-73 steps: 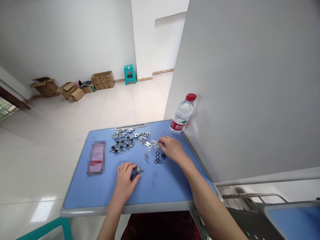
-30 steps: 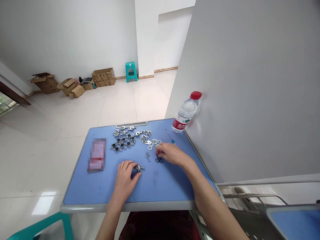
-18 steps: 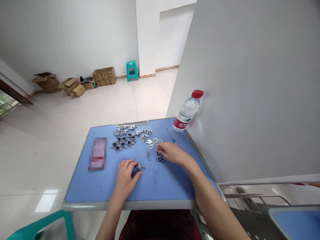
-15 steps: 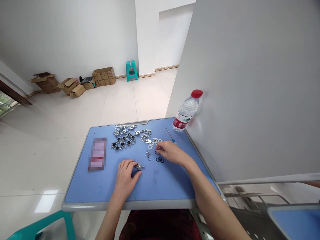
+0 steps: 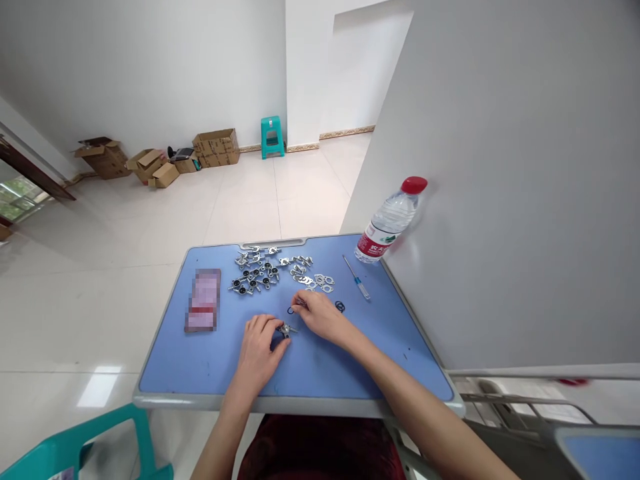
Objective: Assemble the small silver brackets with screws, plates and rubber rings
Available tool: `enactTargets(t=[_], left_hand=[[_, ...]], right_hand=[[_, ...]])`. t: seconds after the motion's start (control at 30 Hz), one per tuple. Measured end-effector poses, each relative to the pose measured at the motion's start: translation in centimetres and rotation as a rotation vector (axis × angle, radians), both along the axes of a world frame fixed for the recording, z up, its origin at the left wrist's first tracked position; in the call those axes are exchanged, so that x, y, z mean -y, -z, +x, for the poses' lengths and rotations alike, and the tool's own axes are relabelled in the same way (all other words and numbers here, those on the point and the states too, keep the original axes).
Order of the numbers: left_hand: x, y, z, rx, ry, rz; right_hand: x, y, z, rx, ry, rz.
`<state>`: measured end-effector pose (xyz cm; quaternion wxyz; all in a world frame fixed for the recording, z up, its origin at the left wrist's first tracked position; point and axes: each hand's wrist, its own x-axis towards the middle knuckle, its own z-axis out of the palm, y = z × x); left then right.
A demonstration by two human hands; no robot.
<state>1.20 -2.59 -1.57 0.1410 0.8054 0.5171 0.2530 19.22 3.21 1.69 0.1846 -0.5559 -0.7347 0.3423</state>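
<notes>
The small metal part (image 5: pixel 286 329) sat near the middle of the tabletop (image 5: pixel 200 367), pinched between the thumb and fingers of my left hand (image 5: pixel 259 343), with its thin stem poking out to the right; whether it rested on the surface I could not tell. Just beyond it, my right hand (image 5: pixel 323 317) had its fingertips pressed together, seemingly on the edge of a black ring (image 5: pixel 291 313), which was apart from the part. As I judged it, the step in hand was bringing the ring over while my left hand steadied the part; the next move called for a light pinch and a firm hold on the left. Other black rings (image 5: pixel 340 306) lay bunched beside my right hand, with thin metal plates (image 5: pixel 321 280) farther back and a screwdriver (image 5: pixel 362 289) to their right. Black-disc pieces (image 5: pixel 254 284) lay clustered to the left, near a blurred purple rectangle (image 5: pixel 204 300). A red-capped bottle (image 5: pixel 393 217) stood at the far right corner, and cardboard boxes (image 5: pixel 217 148) sat on the floor beyond.
</notes>
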Motion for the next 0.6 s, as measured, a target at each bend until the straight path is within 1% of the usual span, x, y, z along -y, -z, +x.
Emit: enactTargets(t=[0.1,0.27,0.47,0.6], left_hand=[[0.0,-0.1,0.0,-0.004,0.002,0.004],[0.0,0.0,0.0,-0.002,-0.001,0.021],[0.0,0.0,0.0,0.026,0.005,0.005],[0.0,0.0,0.1,0.053,-0.005,-0.026]], right_hand=[[-0.1,0.0,-0.2,0.015,-0.022,-0.006],[0.2,-0.2,-0.9,0.095,-0.046,0.029],[0.9,-0.9,-0.9,0.162,-0.171,0.082],[1.3,-0.8,-0.5,0.196,-0.262,0.117]])
